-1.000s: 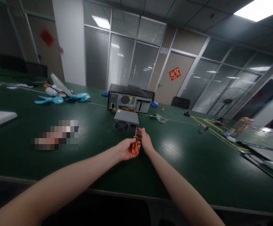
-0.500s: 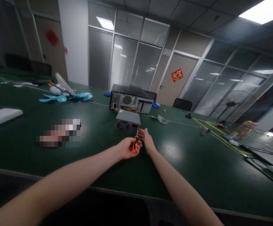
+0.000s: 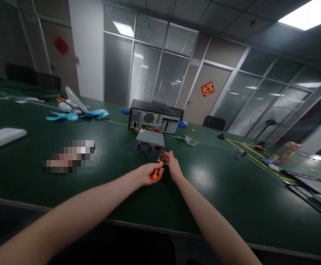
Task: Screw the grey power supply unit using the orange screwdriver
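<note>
My left hand is closed around the handle of an orange-and-black screwdriver, whose thin shaft points up and away from me. The shaft's tip is by the lower right corner of a grey computer power supply; whether it touches cannot be made out. That unit lies on the table with its fan grille and power socket facing me. My right hand is open just right of the screwdriver, fingers extended near the same corner. Behind the unit stands a computer case, with coloured cables between the two.
The green table holds blue plastic pieces, a white oblong device, a blurred-out object and a clear plastic piece. Yellow-edged strips and a glass panel lie at the right.
My left hand has shifted slightly left and turned the screwdriver, so more of its orange handle end shows. My right hand stays almost where it was.
</note>
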A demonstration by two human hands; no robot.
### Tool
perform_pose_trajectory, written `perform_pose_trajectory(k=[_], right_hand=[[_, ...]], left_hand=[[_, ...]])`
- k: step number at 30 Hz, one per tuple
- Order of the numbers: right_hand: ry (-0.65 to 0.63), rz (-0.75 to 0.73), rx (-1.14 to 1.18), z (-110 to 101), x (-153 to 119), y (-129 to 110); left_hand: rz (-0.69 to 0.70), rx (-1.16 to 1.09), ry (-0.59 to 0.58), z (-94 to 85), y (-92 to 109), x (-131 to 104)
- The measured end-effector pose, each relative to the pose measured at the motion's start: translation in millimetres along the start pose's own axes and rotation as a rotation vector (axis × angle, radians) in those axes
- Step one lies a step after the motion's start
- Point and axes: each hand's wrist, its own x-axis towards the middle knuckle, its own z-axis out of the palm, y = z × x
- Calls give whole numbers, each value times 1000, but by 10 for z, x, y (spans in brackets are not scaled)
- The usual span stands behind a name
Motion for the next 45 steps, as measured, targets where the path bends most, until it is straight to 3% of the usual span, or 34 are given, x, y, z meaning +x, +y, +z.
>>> perform_pose_trajectory(k=[16,45], right_hand=[[8,7,8,10,-19,-26],[1,7,5,7,-18,-25]], left_hand=[[-87,35,-98,-43,0,29],[11,-43,-117,-107,-2,86]])
